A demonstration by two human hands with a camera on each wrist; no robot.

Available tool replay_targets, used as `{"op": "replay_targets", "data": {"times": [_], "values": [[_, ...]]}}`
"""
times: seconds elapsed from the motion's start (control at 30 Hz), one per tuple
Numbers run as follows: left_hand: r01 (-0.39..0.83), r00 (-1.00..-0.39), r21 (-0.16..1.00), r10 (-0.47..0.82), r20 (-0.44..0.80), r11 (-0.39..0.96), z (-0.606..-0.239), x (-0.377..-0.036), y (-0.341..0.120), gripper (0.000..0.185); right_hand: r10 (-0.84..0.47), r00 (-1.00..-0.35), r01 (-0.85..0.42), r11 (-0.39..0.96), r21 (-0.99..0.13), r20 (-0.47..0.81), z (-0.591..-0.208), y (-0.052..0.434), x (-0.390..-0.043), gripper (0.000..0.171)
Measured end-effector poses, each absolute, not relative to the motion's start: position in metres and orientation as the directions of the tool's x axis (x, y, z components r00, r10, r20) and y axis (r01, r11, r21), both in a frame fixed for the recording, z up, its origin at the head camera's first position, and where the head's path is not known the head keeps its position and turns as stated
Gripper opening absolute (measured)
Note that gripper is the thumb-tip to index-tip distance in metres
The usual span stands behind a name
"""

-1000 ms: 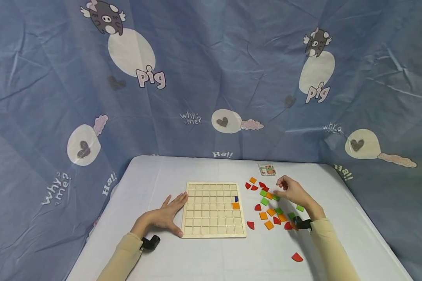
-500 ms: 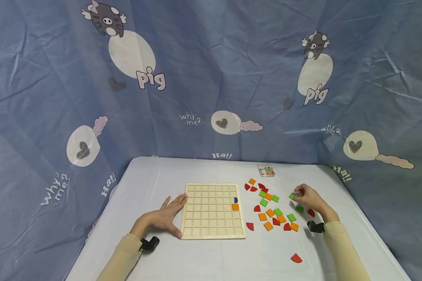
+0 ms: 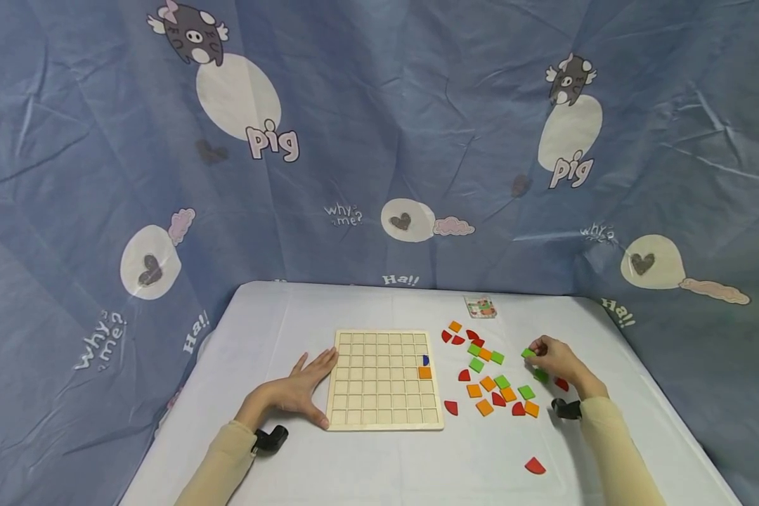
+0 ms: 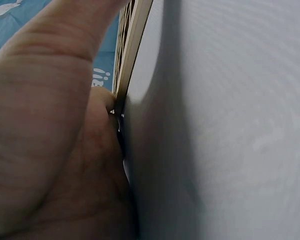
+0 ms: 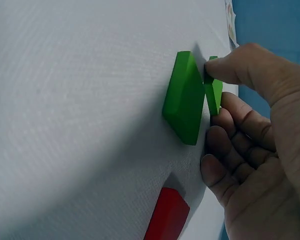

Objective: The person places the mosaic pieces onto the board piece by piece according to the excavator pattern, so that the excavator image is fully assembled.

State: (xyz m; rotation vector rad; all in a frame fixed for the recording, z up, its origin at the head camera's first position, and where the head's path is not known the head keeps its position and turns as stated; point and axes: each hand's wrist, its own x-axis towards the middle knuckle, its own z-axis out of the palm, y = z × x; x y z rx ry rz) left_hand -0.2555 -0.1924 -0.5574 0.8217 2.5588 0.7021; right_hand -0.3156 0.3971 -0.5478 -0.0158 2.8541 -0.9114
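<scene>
White cloth covers the table [image 3: 367, 457], backed by a blue cartoon curtain [image 3: 379, 140]. Since a second ago the right hand [image 3: 559, 362] has swung away from the loose tiles [image 3: 490, 383] to the far right, fingers now curled, pinching a green tile [image 3: 528, 353] (another green one lies under the palm). The left hand [image 3: 300, 388], fingers spread flat, keeps bracing the wooden grid board [image 3: 382, 379].

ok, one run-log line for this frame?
left hand: flat on table, against grid board edge | right hand: pinches green tile, second green tile beside it | board: blue and orange pieces placed
</scene>
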Motion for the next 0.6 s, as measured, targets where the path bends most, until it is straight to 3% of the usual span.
{"op": "replay_targets", "data": {"times": [0.6], "values": [[0.439, -0.766, 0.559, 0.618, -0.176, 0.703, -0.559, -0.257, -0.193, 0.139, -0.036, -0.994, 0.030, 0.815, -0.578, -0.103, -0.540, 0.382, -0.316, 0.035]]}}
